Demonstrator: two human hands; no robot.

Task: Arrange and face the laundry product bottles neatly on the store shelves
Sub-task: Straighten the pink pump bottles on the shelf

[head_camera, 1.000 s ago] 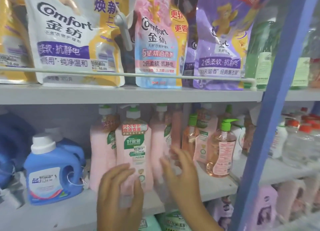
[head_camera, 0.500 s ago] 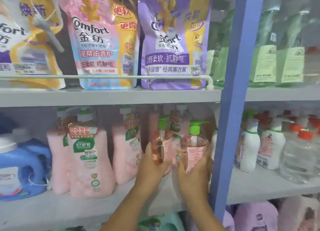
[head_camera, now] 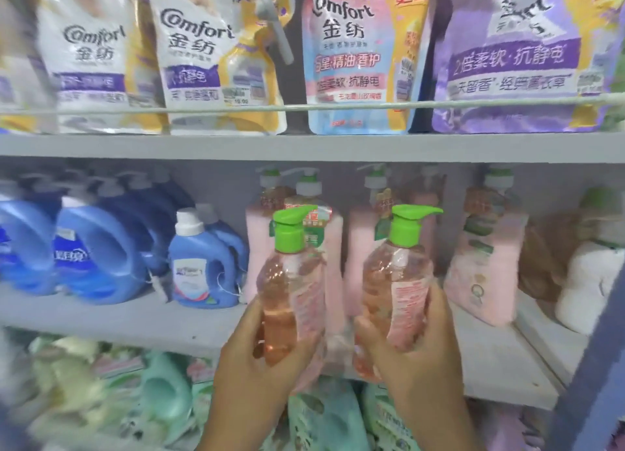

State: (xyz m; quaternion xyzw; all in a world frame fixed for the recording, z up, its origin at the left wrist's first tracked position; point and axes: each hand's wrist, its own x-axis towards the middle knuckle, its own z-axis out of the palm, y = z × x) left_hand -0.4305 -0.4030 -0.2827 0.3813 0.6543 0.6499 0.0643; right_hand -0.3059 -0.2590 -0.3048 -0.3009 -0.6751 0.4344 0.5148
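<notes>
I hold two clear bottles of orange-pink liquid with green pump tops in front of the middle shelf (head_camera: 135, 318). My left hand (head_camera: 257, 372) grips the left pump bottle (head_camera: 287, 288) round its lower body. My right hand (head_camera: 419, 359) grips the right pump bottle (head_camera: 395, 281) the same way. Both bottles stand upright, side by side and apart, lifted off the shelf. Behind them stand several opaque pink pump bottles (head_camera: 483, 264) in a row.
Blue detergent jugs (head_camera: 101, 251) fill the left of the middle shelf; a small blue jug (head_camera: 199, 271) stands beside the pink bottles. Comfort refill pouches (head_camera: 351, 54) line the top shelf behind a rail. Green bottles (head_camera: 165, 386) sit below. A blue upright (head_camera: 595, 366) stands at right.
Both hands took hold of the two green-pump bottles at the right of the shelf and carried them left, out in front of the pink bottles. The view swung left.
</notes>
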